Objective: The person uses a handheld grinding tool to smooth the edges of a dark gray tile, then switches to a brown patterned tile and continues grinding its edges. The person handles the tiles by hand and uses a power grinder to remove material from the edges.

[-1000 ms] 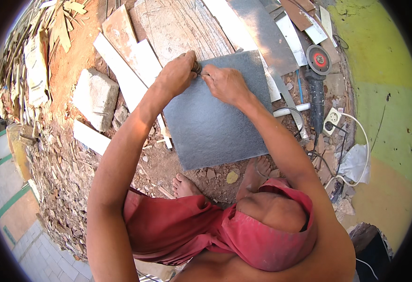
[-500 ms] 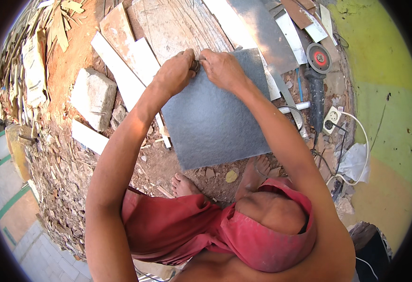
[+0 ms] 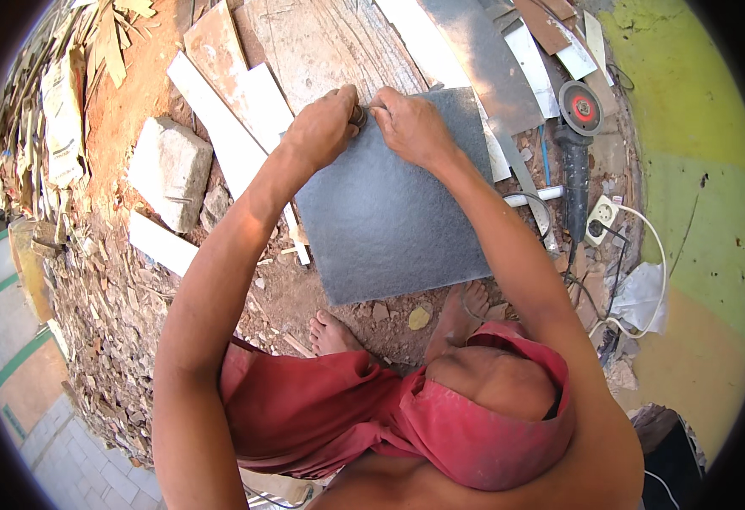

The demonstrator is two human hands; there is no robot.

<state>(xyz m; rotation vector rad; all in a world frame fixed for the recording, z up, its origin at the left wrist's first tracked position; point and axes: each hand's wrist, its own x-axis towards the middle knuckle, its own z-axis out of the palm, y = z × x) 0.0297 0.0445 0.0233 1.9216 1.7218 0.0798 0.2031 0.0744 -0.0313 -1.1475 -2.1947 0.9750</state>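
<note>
A dark grey square tile [image 3: 389, 212] lies tilted a little in front of my feet, its far edge beneath my hands. My left hand [image 3: 325, 127] is closed at the tile's far left corner around a small dark round object [image 3: 359, 117], mostly covered by the fingers. Just to its right, my right hand [image 3: 415, 127] rests by the far edge with its fingers curled together. Whether those fingertips grip the tile's edge or something small is hidden from me. A narrow gap separates the two hands.
An angle grinder [image 3: 578, 127] lies at the right, near a white power socket block [image 3: 602, 219] with cables. Cut tile strips [image 3: 219, 119] and a worn board [image 3: 325, 42] lie beyond. A pale stone block [image 3: 171, 174] sits left, amid rubble.
My hands have drawn slightly apart, the right one shifting a little to the right of the dark round object. The tile looks almost unmoved.
</note>
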